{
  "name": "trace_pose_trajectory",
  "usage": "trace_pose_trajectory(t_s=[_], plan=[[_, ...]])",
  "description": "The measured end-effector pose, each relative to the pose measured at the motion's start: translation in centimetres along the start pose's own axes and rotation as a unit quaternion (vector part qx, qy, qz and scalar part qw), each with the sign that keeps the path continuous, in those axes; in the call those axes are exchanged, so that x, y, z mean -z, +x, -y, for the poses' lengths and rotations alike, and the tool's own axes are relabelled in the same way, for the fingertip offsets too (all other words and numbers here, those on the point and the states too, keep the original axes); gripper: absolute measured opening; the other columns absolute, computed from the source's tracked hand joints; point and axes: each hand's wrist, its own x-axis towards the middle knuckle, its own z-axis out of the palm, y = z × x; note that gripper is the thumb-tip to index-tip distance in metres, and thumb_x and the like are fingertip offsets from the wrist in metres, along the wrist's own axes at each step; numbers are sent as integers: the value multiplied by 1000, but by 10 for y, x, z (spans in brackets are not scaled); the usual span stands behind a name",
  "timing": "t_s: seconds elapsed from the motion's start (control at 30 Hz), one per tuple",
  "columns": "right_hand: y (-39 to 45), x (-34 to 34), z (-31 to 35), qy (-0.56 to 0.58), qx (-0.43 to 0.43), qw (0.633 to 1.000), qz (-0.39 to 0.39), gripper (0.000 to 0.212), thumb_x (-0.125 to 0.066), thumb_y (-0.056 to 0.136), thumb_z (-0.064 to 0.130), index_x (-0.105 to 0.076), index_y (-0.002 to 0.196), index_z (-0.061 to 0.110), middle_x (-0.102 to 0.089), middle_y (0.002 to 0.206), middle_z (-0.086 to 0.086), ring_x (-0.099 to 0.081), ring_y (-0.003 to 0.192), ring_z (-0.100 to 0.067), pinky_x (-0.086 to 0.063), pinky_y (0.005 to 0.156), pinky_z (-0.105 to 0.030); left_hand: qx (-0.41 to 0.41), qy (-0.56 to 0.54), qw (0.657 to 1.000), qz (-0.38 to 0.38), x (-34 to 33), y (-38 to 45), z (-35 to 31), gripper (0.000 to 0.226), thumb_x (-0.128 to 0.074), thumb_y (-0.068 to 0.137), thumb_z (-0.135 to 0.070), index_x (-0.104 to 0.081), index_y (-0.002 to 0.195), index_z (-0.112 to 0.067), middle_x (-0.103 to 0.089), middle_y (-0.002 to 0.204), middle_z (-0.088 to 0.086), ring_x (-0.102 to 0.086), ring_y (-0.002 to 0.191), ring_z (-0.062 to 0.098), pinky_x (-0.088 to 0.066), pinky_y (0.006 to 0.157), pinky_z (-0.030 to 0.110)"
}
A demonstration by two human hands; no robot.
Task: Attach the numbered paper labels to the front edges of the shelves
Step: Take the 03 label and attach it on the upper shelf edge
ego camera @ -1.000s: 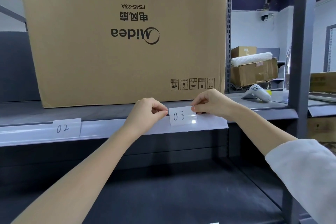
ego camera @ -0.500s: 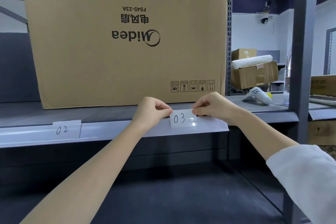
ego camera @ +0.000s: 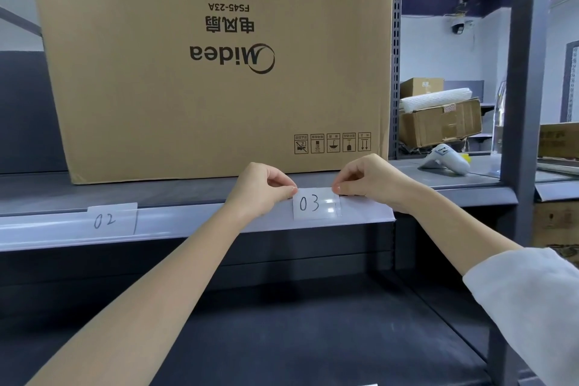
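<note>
Little has moved: both hands stay at label 03 [ego camera: 315, 204] on the shelf edge [ego camera: 188, 219]. Left hand [ego camera: 261, 188] and right hand [ego camera: 365, 180] pinch its top corners, fingers curled. Label 02 [ego camera: 109, 219] sits leftward; a box [ego camera: 213, 59] stands just behind.

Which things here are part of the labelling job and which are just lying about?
Job: 03 label, pinched at its top corners by left hand and right hand; 02 label; shelf edge strip.

Lying about: large Midea box, white handheld device, open carton behind.
</note>
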Motion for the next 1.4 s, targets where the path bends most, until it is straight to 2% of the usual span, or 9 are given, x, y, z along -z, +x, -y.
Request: trace_pose_trajectory(t_s=[0.17, 0.37, 0.7, 0.77, 0.87, 0.97, 1.17, 1.27, 1.4], plan=[[0, -1, 0, -6, -2, 1000, 2, 18, -68, 79, 9, -68, 64, 19, -62, 71, 0, -51, 72, -15, -40, 72, -30, -5, 15, 1000, -5, 0, -1, 2, 13, -65, 81, -11, -66, 69, -16, -62, 68, -8, -56, 68, 6, -45, 68, 19], [-1, -1, 1, -13, -7, 1000, 16, 14, -68, 79, 10, -70, 67, 16, -64, 78, -7, -50, 74, -17, -39, 71, -31, -2, 34, 999, 1, 0, 0, 3, 9, -63, 83, -13, -70, 82, -7, -59, 66, -9, -51, 62, 2, -35, 40, 1], [-2, -6, 2, -39, -3, 999, -8, 6, -68, 79, 9, -71, 76, 6, -61, 68, 4, -50, 65, -12, -41, 60, -23, -15, 43, 999, -14, -1, 2, 5, 11, -64, 82, -11, -71, 84, -4, -60, 66, -9, -53, 61, 1, -39, 47, 3], [-4, -8, 1, -56, 18, 997, -46, 6, -68, 79, 9, -72, 81, 5, -61, 68, 6, -52, 64, -11, -44, 59, -19, -29, 3, 999, -33, 2, -3, 4, 11, -64, 81, -9, -71, 86, -2, -62, 69, -9, -56, 63, -2, -40, 52, -1], [-11, -13, 1, -10, 64, 985, -160, 9, -64, 83, 9, -71, 84, 5, -59, 68, 13, -52, 64, -1, -41, 57, 0, -85, -42, 988, -119, 16, -22, 7, 8, -64, 82, -11, -71, 86, -8, -63, 73, -15, -57, 61, -11, -43, 60, -1], [-26, -28, 3, 30, 68, 975, -212, 11, -59, 87, 15, -66, 79, 12, -56, 64, 12, -49, 60, 0, -37, 52, 1, -113, -11, 983, -147, 32, -57, 23, 9, -63, 82, -10, -69, 78, -15, -63, 68, -15, -57, 59, -11, -43, 61, 3], [-78, -100, -1, 45, 26, 992, -115, 25, -61, 83, 13, -61, 62, 27, -60, 56, 15, -54, 53, 5, -41, 57, -3, -29, 5, 991, -131, 67, -142, 87, 10, -65, 81, -11, -71, 82, -19, -67, 78, -16, -62, 72, -7, -45, 66, 2], [-106, -136, 3, 37, -29, 999, -26, 18, -61, 84, 13, -64, 72, 25, -65, 71, 10, -60, 65, -6, -48, 70, -22, 46, 20, 993, -111, 95, -186, 138, 14, -65, 82, -15, -71, 92, -22, -67, 86, -17, -64, 84, 1, -50, 74, 12], [-141, -197, 25, 51, -92, 994, -7, 16, -59, 86, 12, -64, 72, 20, -63, 68, 5, -58, 63, -10, -45, 68, -24, 135, 5, 985, -111, 146, -259, 202, 18, -63, 83, -10, -70, 97, -18, -68, 91, -11, -63, 89, 3, -51, 87, 28]])
